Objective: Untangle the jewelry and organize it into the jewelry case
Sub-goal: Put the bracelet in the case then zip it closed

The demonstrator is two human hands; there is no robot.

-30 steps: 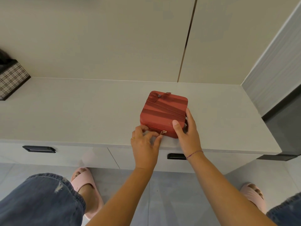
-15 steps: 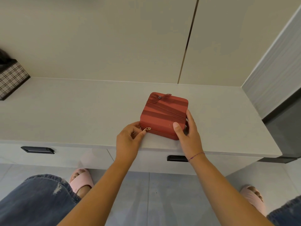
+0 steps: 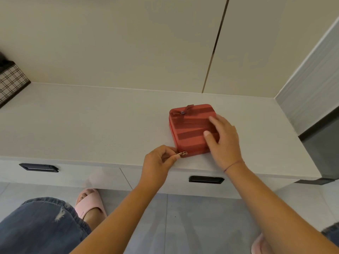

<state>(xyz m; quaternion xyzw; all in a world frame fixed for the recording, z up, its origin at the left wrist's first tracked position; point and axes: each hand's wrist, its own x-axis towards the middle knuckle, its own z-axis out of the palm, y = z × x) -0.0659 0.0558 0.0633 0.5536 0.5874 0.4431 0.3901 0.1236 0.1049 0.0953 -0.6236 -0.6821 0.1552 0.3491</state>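
On the white counter (image 3: 91, 125) near its front edge sits the red jewelry case (image 3: 190, 131), zipped shut. Right hand (image 3: 223, 142) lies flat over the case's right side, fingers spread, pressing rather than gripping. Left hand (image 3: 159, 162), at the case's front-left corner, pinches the little gold zipper pull (image 3: 182, 153).

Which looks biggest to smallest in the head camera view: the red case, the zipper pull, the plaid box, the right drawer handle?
1. red case
2. plaid box, cut off by the frame edge, so its rank is unsure
3. right drawer handle
4. zipper pull, pinched by the left hand
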